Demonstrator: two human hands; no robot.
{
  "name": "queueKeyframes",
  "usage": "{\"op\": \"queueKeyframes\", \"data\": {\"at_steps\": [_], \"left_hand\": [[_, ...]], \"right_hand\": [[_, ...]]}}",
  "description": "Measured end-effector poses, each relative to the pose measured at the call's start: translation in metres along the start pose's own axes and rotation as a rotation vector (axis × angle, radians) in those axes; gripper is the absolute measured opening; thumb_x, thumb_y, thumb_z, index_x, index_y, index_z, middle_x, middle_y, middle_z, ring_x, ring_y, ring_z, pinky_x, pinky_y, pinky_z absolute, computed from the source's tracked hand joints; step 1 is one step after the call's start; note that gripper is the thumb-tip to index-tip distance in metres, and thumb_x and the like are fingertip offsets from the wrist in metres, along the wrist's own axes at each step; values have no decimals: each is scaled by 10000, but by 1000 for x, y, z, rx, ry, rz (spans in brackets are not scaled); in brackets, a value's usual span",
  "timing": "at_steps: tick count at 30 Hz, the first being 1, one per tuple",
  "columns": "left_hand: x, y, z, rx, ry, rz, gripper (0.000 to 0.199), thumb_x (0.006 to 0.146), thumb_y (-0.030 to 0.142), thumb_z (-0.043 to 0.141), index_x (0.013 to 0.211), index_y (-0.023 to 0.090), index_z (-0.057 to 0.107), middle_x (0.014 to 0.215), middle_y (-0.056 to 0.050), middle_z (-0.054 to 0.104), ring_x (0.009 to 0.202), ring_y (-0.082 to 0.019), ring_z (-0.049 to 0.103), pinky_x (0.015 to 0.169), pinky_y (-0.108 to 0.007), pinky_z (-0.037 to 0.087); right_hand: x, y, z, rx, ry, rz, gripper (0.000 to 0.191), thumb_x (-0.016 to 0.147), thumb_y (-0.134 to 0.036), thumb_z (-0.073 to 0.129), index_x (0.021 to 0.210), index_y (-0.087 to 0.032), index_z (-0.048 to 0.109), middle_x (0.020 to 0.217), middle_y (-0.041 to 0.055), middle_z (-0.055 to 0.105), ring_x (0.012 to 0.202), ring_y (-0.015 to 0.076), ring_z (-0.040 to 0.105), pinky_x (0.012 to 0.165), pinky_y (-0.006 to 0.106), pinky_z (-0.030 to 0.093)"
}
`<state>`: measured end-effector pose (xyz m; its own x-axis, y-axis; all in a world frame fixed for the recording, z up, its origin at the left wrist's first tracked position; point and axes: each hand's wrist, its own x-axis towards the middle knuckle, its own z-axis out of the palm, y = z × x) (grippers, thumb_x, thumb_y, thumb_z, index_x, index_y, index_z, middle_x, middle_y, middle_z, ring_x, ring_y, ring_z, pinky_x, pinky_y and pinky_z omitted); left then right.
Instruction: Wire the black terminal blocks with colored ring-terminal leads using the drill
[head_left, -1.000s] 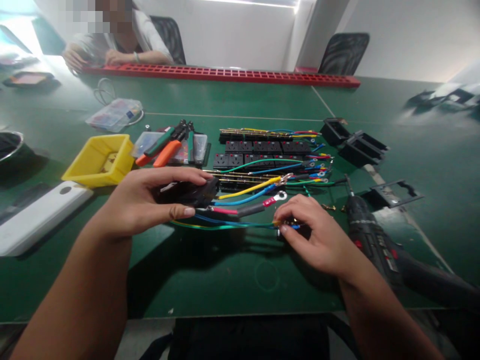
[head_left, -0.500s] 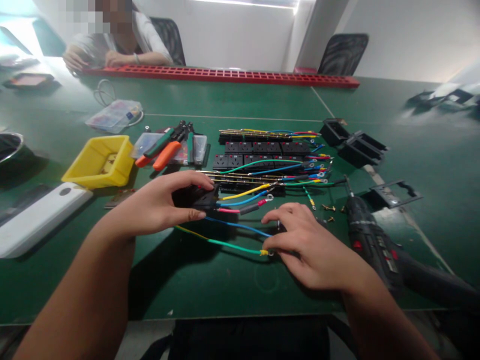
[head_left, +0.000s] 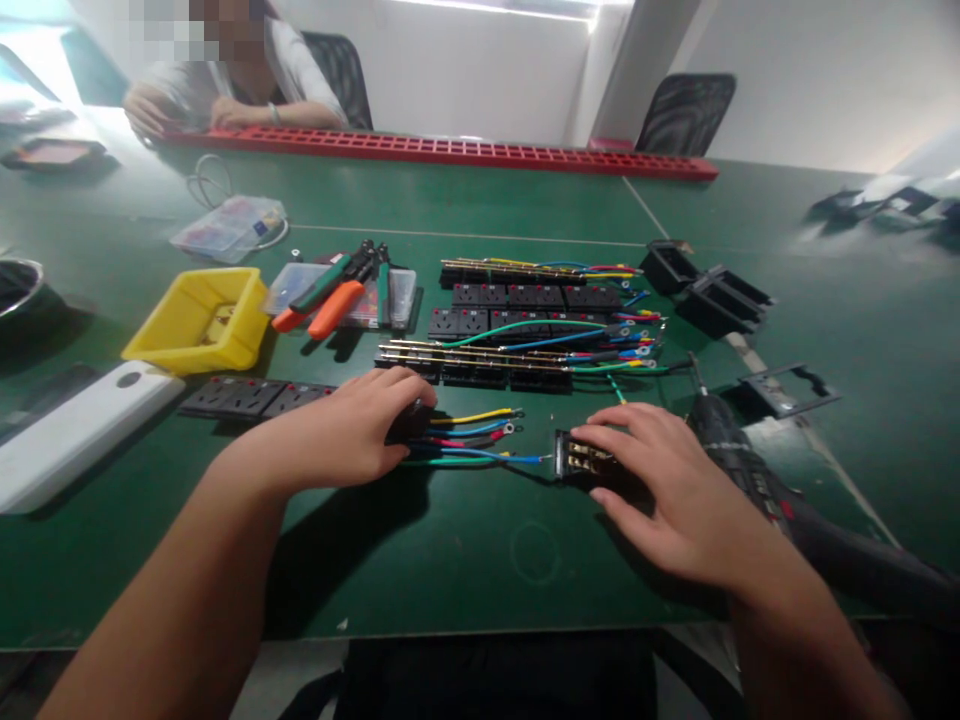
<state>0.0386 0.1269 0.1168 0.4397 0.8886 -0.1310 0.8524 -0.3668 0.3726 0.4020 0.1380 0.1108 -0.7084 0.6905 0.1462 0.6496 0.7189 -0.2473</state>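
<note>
My left hand closes over the right end of a black socket strip that lies face up on the table. Yellow, blue, red and green wires with ring terminals come out of that end, and a blue wire reaches rightward. Its tip is close to a small black terminal block with brass contacts, which my right hand grips between thumb and fingers. Part of the block is hidden under the palm. Behind my hands lie several more socket strips with brass bars and wires.
A yellow bin and a white case stand left. Pliers with orange handles lie on clear boxes. A power drill, black housings and a frame are at right. Across the table sits a person behind a red grid strip.
The socket strip has come down flat on the table, shifted left under my left hand. My right hand has moved right from the wire ends, and the terminal block now shows in its grip.
</note>
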Motion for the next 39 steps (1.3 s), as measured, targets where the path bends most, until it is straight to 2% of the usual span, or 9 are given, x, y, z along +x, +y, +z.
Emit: {"op": "queueKeyframes", "data": {"at_steps": [3, 5, 7, 9, 15, 26, 30, 35, 39], "left_hand": [[3, 16, -3, 30, 149, 129, 269, 911, 379, 579, 1138, 239, 614, 1210, -66, 586, 1140, -237, 542, 1011, -405, 437], [7, 29, -1, 60, 247, 168, 276, 981, 391, 460, 874, 194, 621, 921, -52, 607, 913, -195, 564, 851, -350, 447], [11, 42, 6, 82, 258, 160, 402, 1018, 389, 364, 721, 189, 544, 649, -4, 501, 641, -142, 486, 650, -297, 376], [14, 54, 17, 80, 188, 178, 401, 1033, 396, 335, 763, 198, 556, 557, 29, 446, 513, -117, 418, 550, -280, 285], [27, 63, 44, 141, 168, 323, 262, 990, 418, 503, 1122, 238, 641, 1008, -44, 664, 852, -190, 595, 721, -307, 421], [33, 53, 55, 154, 174, 352, 204, 1012, 309, 466, 1041, 226, 650, 939, -19, 694, 847, -185, 597, 750, -335, 385], [34, 54, 55, 145, 222, 340, 120, 963, 254, 517, 959, 205, 627, 838, -14, 692, 761, -178, 606, 713, -320, 389], [33, 56, 54, 213, 313, 344, 144, 940, 216, 500, 1031, 198, 609, 762, -18, 679, 650, -197, 596, 636, -316, 391], [30, 60, 52, 118, 326, 366, 232, 969, 251, 486, 1188, 206, 545, 947, -38, 708, 804, -206, 638, 719, -333, 457]], "right_hand": [[-7, 7, 4, -96, -18, 53, 632, 893, -422, 627, 1469, -262, 422, 1402, 95, 513, 1285, 292, 470, 1060, 512, 422], [-9, 11, 9, -158, -11, 88, 719, 870, -453, 654, 1503, -238, 391, 1402, 110, 527, 1281, 316, 485, 1057, 529, 429], [-10, 13, 14, -191, 2, 118, 719, 861, -428, 662, 1496, -209, 405, 1365, 119, 566, 1239, 322, 528, 1028, 531, 453], [-11, 16, 17, -173, 5, 128, 625, 877, -361, 642, 1450, -201, 451, 1326, 109, 606, 1185, 298, 578, 994, 502, 484], [-13, 14, 16, 3, 141, 68, 512, 821, -209, 660, 1307, -237, 505, 1262, 68, 641, 1142, 241, 609, 1003, 453, 498], [-10, 8, 28, 371, 259, 61, 545, 725, -33, 603, 1203, -252, 459, 1266, 87, 541, 1244, 226, 532, 1099, 438, 455], [-9, 2, 29, 831, 338, 195, 516, 724, -112, 724, 1112, -266, 422, 1205, 69, 556, 1162, 199, 613, 956, 334, 547], [-2, -3, 24, 1763, 95, 473, 545, 709, -345, 678, 1222, -238, 532, 1230, 97, 653, 1035, 246, 687, 836, 388, 591], [3, -5, 28, 2085, -50, 655, 370, 814, -390, 540, 1101, -188, 655, 1064, 83, 724, 913, 213, 709, 793, 372, 597]]}}
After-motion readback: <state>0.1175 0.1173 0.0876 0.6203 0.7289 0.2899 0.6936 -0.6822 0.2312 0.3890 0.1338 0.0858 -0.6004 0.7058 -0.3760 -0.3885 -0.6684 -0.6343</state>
